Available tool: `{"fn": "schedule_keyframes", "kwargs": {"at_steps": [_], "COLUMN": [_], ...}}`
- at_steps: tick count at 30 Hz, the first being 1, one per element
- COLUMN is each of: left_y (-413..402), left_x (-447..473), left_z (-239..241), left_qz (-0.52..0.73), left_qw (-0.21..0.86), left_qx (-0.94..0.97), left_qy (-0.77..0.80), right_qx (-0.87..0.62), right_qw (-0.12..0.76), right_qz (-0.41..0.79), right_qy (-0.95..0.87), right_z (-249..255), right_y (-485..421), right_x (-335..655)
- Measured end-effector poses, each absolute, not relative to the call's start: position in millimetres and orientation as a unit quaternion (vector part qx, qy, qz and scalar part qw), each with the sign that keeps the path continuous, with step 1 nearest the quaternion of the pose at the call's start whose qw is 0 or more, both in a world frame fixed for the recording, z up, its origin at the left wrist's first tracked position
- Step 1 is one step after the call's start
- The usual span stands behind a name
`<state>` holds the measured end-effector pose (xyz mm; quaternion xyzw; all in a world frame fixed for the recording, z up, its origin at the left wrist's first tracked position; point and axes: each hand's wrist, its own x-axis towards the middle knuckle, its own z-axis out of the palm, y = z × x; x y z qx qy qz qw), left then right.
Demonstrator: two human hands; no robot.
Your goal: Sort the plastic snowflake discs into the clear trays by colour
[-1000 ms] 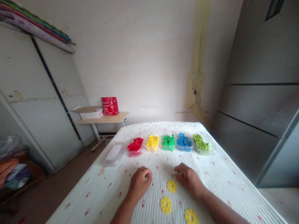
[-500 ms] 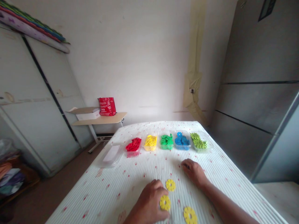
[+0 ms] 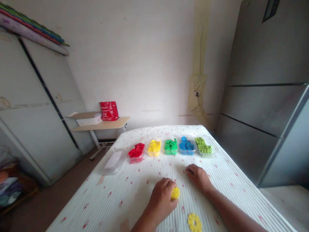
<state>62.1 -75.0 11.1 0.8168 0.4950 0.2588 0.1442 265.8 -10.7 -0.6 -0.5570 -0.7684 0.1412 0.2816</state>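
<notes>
Now your left hand (image 3: 163,196) has carried a yellow disc (image 3: 176,193) forward, leaving one loose disc (image 3: 194,222); right hand (image 3: 199,177) curled, contents unclear.

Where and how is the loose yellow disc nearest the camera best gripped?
Probably take the yellow disc by opposite edges of its rim, thumb and fingertips coming down from above and its left. It lies flat on the white cloth, so there is little height to grasp; the notches should give purchase, and the right forearm is to its right.
</notes>
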Motion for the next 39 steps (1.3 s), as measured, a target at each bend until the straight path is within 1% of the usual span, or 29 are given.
{"fn": "schedule_keyframes", "kwargs": {"at_steps": [4, 8, 10, 13, 16, 18, 21, 25, 29, 30, 32, 34, 36, 39], "left_y": [-76.1, -65.0, -48.1, -12.3, 20.4, 33.6, 40.4, 29.5, -12.3, -27.1, -57.2, -81.0, -93.4, -94.2], "left_x": [65.5, 56.3, 46.4, 30.0, 18.6, 16.0, 19.2, 33.1, 55.6, 61.9, 74.1, 85.3, 94.9, 104.2], "left_z": [1.5, 9.1, 25.0, 61.2, 95.8, 109.2, 113.0, 99.4, 72.0, 62.9, 41.6, 17.4, -7.0, -35.0], "left_qz": [0.216, 0.236, 0.27, 0.33, 0.344, 0.345, 0.34, 0.319, 0.282, 0.269, 0.233, 0.198, 0.155, 0.145], "left_qw": [0.129, 0.131, 0.113, 0.053, 0.047, 0.049, 0.056, 0.076, 0.108, 0.122, 0.158, 0.172, 0.159, 0.134], "left_qx": [0.826, 0.819, 0.799, 0.755, 0.722, 0.719, 0.724, 0.746, 0.788, 0.808, 0.868, 0.894, 0.911, 0.911], "left_qy": [0.505, 0.506, 0.525, 0.564, 0.599, 0.602, 0.598, 0.58, 0.537, 0.51, 0.408, 0.363, 0.346, 0.363], "right_qx": [-0.56, -0.569, -0.571, -0.574, -0.574, -0.573, -0.573, -0.573, -0.575, -0.576, -0.575, -0.574, -0.572, -0.572], "right_qw": [0.277, 0.27, 0.265, 0.259, 0.263, 0.264, 0.263, 0.266, 0.264, 0.263, 0.266, 0.268, 0.27, 0.275], "right_qz": [0.129, 0.128, 0.132, 0.135, 0.135, 0.137, 0.138, 0.141, 0.144, 0.144, 0.145, 0.145, 0.145, 0.144], "right_qy": [-0.77, -0.766, -0.766, -0.765, -0.763, -0.764, -0.763, -0.762, -0.761, -0.76, -0.76, -0.76, -0.761, -0.759], "right_z": [-3.5, -4.1, -3.7, -3.2, -3.1, -2.9, -2.1, 0.2, 2.6, 2.8, 2.3, 0.8, -1.2, -3.4], "right_y": [-9.8, -9.6, -9.6, -9.4, -9.5, -9.8, -10.3, -11.1, -11.8, -11.8, -11.7, -11.0, -9.9, -8.7], "right_x": [265.9, 265.3, 265.0, 264.6, 264.5, 264.4, 264.2, 263.6, 262.8, 262.7, 262.9, 263.6, 264.5, 265.3]}}
